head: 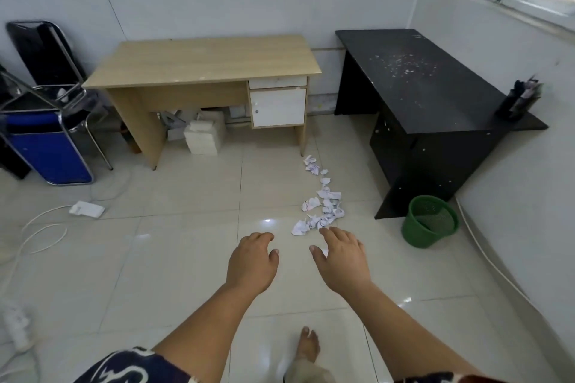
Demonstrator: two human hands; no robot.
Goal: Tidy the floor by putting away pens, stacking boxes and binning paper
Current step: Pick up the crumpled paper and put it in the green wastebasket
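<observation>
Several crumpled white paper balls (323, 202) lie in a trail on the tiled floor between the wooden desk and the black desk. A green mesh bin (429, 221) stands on the floor to their right, tilted against the black desk's side panel. My left hand (253, 261) and my right hand (340, 256) reach forward side by side over the floor, fingers loosely curled. My left hand holds nothing. A bit of white shows by my right thumb, and whether it is held I cannot tell. A dark pen holder (518, 99) with pens sits on the black desk.
White boxes (205, 134) sit under the wooden desk (202, 62). The black desk (420, 81) stands at the right wall. Folded chairs (46, 109) lean at the left. A white adapter (87, 209) and cables lie on the floor at left. My bare foot (308, 345) is below.
</observation>
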